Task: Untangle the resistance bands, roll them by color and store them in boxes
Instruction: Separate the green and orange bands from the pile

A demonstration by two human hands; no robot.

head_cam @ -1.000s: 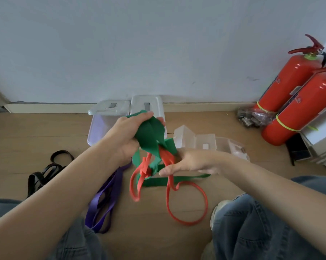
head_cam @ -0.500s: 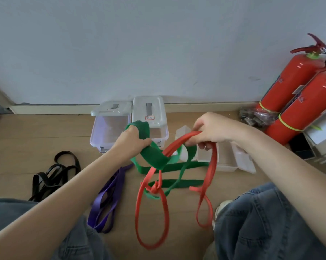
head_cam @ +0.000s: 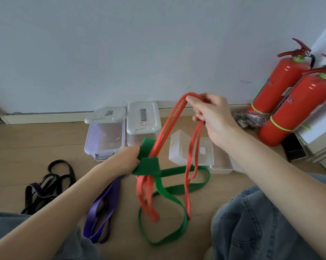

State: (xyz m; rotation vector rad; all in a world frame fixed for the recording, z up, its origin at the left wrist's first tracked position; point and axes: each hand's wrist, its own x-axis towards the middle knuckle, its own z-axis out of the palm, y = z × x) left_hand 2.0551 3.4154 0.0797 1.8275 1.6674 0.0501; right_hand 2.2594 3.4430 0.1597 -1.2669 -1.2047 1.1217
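Observation:
My left hand grips the wide green band at a knot-like wrap above the floor. The red band runs through that green wrap; my right hand pinches its top loops and holds them high to the right. Lower red loops dangle below the knot, and the green band trails in loops onto the wooden floor. A purple band lies on the floor under my left forearm. A black band lies in a heap at the left.
Two lidded clear boxes stand by the wall, and an open clear box lies to their right. Two red fire extinguishers lean in the right corner. My jeans-clad knees frame the lower edge.
My right hand has risen up and to the right, drawing the red loops taut out of the green wrap. My left hand has stayed low, holding the green band.

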